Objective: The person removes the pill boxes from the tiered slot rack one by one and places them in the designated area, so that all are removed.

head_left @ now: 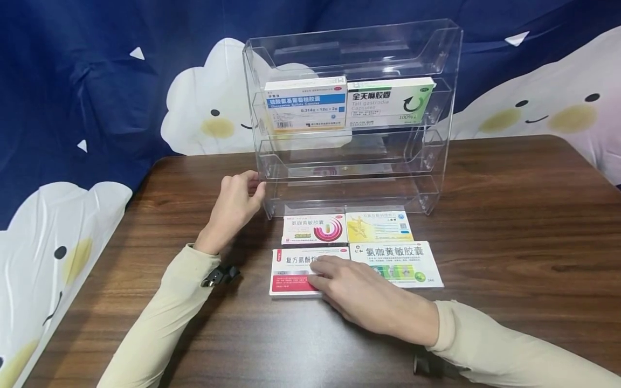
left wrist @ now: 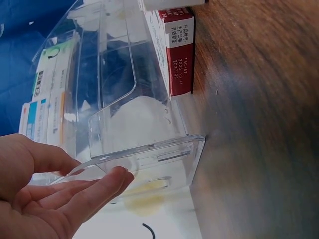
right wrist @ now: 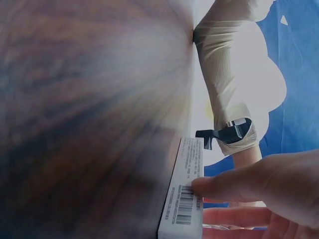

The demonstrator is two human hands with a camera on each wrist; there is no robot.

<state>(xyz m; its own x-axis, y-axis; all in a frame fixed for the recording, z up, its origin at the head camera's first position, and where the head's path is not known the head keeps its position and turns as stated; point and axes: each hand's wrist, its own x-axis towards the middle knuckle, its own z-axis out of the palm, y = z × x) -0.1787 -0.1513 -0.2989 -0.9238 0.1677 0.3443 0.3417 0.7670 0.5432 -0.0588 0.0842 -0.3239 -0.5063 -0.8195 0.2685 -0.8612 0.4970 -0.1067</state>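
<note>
My left hand (head_left: 237, 196) holds the left side panel of a clear plastic display rack (head_left: 346, 188). In the left wrist view, the thumb and fingers (left wrist: 107, 191) lie on opposite sides of the panel's edge. My right hand (head_left: 364, 293) rests on a red-and-white medicine box (head_left: 293, 269) lying flat on the table. Its fingers reach over the top, while the thumb (right wrist: 219, 186) touches the white side with the barcode (right wrist: 183, 205). A white-and-green medicine box (head_left: 402, 264) lies right of it, partly behind the hand.
Behind these lie a white box with a pink swirl (head_left: 315, 229) and a yellow-and-white box (head_left: 378, 226), close to the rack's front. A blue-and-white box (head_left: 306, 106) and a green-and-white box (head_left: 388, 103) stand on an upper tier. A cloud-patterned curtain (head_left: 116, 102) hangs behind the wooden table (head_left: 524, 237).
</note>
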